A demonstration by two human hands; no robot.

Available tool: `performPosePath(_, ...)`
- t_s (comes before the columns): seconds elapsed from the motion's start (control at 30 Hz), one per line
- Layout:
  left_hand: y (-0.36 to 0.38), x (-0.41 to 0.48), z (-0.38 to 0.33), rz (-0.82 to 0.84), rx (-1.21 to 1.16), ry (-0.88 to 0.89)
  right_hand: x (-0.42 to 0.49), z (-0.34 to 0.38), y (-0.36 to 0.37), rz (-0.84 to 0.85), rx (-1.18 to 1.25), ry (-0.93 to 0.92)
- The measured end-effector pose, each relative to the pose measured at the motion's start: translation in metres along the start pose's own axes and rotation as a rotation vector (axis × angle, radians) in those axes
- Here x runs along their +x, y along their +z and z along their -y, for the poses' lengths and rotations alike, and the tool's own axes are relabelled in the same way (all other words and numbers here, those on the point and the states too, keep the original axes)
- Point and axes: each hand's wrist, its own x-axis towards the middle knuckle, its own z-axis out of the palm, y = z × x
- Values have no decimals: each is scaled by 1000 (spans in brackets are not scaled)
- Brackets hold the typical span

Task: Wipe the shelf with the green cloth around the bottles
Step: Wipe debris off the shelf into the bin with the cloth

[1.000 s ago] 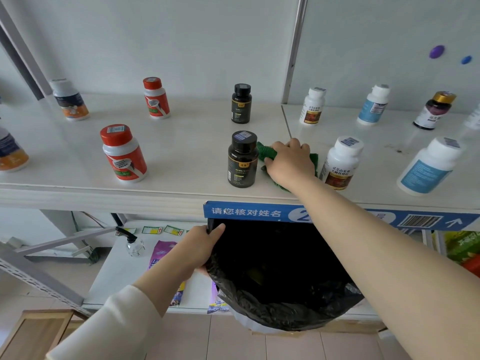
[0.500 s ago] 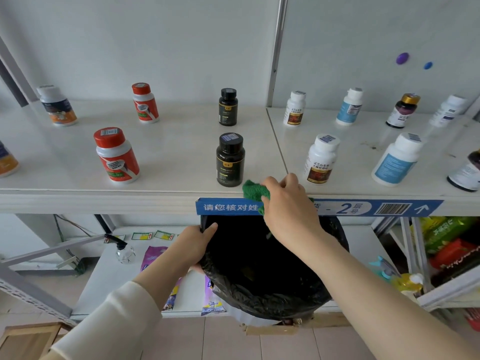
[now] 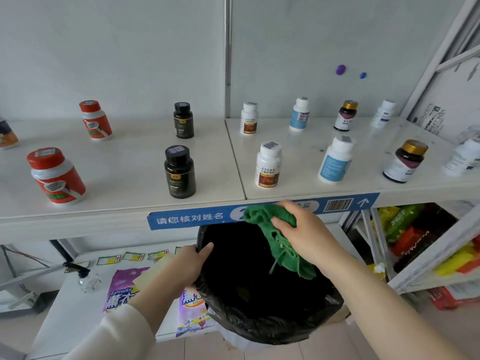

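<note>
My right hand (image 3: 301,229) grips the green cloth (image 3: 283,240) just below the shelf's front edge, and the cloth hangs over the open black-lined bin (image 3: 259,294). My left hand (image 3: 187,266) holds the bin's left rim. The white shelf (image 3: 130,178) above carries several bottles: a black one (image 3: 179,171) and a white one with a red-brown label (image 3: 268,165) stand nearest the hands. A red and white bottle (image 3: 55,176) stands at the front left.
A blue label strip (image 3: 192,216) runs along the shelf edge. More bottles line the back row and the right side. Below, a lower shelf holds a purple lavender packet (image 3: 122,289) and a small pump bottle (image 3: 85,276). Coloured packages (image 3: 415,235) fill the right rack.
My right hand drew the green cloth off the shelf between the black and white bottles, over the front edge, and now holds it above the bin. The left hand stayed on the rim.
</note>
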Motion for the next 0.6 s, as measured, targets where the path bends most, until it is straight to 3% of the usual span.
performPosePath(0.27,76,5,-54,-13,22,42,2,-48,-77,104,218,-10)
performPosePath(0.6,181,-4,-126,-38,-125,-41,4,-138,-189,253,184,-57)
